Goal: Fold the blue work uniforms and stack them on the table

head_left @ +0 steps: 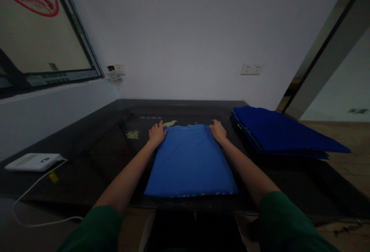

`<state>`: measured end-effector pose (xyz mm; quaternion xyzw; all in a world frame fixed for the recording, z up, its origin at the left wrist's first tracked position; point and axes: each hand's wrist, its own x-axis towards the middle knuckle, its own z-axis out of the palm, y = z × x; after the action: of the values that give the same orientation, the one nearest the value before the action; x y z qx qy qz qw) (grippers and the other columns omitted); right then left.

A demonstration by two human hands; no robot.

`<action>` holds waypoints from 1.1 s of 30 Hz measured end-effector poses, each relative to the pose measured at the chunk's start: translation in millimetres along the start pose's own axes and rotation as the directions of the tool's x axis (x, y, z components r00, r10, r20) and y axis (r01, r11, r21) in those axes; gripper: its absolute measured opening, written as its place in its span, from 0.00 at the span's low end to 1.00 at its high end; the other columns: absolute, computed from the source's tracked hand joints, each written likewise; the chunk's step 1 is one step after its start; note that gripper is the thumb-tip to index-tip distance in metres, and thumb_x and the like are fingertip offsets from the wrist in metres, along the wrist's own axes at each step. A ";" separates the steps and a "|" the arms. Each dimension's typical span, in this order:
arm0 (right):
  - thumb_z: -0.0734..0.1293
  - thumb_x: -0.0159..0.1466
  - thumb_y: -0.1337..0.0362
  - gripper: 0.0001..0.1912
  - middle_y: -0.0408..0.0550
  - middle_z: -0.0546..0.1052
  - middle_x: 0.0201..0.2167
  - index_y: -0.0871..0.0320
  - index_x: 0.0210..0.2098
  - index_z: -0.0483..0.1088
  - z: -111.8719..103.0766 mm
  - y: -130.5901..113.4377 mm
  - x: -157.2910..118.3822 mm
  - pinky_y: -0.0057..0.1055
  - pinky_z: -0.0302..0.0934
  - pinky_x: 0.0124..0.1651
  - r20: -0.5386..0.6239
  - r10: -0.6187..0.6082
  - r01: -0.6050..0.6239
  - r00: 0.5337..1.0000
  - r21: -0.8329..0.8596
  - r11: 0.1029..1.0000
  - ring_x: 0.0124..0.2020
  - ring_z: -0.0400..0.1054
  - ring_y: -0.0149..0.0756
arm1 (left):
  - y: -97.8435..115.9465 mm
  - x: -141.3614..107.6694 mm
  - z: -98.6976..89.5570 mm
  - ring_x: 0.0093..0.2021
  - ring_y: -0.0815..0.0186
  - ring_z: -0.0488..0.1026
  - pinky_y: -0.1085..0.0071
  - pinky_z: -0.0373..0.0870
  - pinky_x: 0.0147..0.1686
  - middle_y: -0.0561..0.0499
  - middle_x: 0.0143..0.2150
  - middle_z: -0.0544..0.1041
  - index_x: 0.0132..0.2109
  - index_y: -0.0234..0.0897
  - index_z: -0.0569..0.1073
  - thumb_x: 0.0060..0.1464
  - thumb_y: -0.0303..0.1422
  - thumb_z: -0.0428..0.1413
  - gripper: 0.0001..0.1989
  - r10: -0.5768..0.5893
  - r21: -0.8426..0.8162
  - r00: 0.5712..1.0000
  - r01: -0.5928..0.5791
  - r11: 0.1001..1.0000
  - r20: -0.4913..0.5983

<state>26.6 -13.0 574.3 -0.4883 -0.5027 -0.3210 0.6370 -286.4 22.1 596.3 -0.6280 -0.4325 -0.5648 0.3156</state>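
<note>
A folded blue cloth [192,163] lies flat on the dark table in front of me, its narrower end away from me. Some white marks show along its near edge. At the far left corner, my left hand [157,133] is closed on the cloth's edge, thumb on the fabric. My right hand [218,131] grips the far right corner in the same way. Whatever the fingertips hold under the fabric is hidden. Both forearms run along the sides of the cloth.
A stack of darker blue folded fabric [277,130] lies to the right, partly over the table's edge. At the left, a white power bank [33,162] has a white cable [31,188] hanging off the dark table [95,167]. A wall with sockets [251,69] stands behind.
</note>
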 end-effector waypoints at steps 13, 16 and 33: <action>0.47 0.70 0.48 0.32 0.50 0.46 0.70 0.55 0.69 0.48 26.0 -35.5 -68.0 0.53 0.34 0.67 0.434 -0.258 0.358 0.863 -0.167 0.919 0.71 0.37 0.43 | 19.6 -32.5 34.2 0.71 0.52 0.41 0.47 0.41 0.65 0.51 0.73 0.41 0.70 0.54 0.46 0.64 0.52 0.35 0.30 0.324 0.109 0.898 -0.370 0.923 0.299; 0.47 0.70 0.45 0.34 0.47 0.44 0.71 0.54 0.69 0.46 23.3 -29.7 -62.4 0.52 0.33 0.68 0.423 -0.225 0.326 0.878 -0.182 0.928 0.71 0.34 0.43 | 8.0 -26.6 32.7 0.71 0.54 0.41 0.47 0.43 0.65 0.48 0.73 0.42 0.70 0.53 0.43 0.63 0.53 0.34 0.31 0.268 0.103 0.918 -0.309 0.945 0.293; 0.53 0.70 0.56 0.27 0.57 0.55 0.68 0.54 0.66 0.54 27.8 -12.8 -19.0 0.58 0.37 0.64 0.252 -0.136 0.187 0.958 -0.188 0.964 0.67 0.47 0.49 | 20.1 -17.9 35.5 0.70 0.46 0.42 0.46 0.44 0.64 0.43 0.72 0.46 0.70 0.48 0.49 0.63 0.50 0.40 0.32 0.194 0.062 0.945 -0.217 0.974 0.264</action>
<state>0.5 7.7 560.5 -0.5447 -0.5767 -0.3629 0.4889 -252.6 41.7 574.8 -0.7225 -0.4270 -0.4225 0.3423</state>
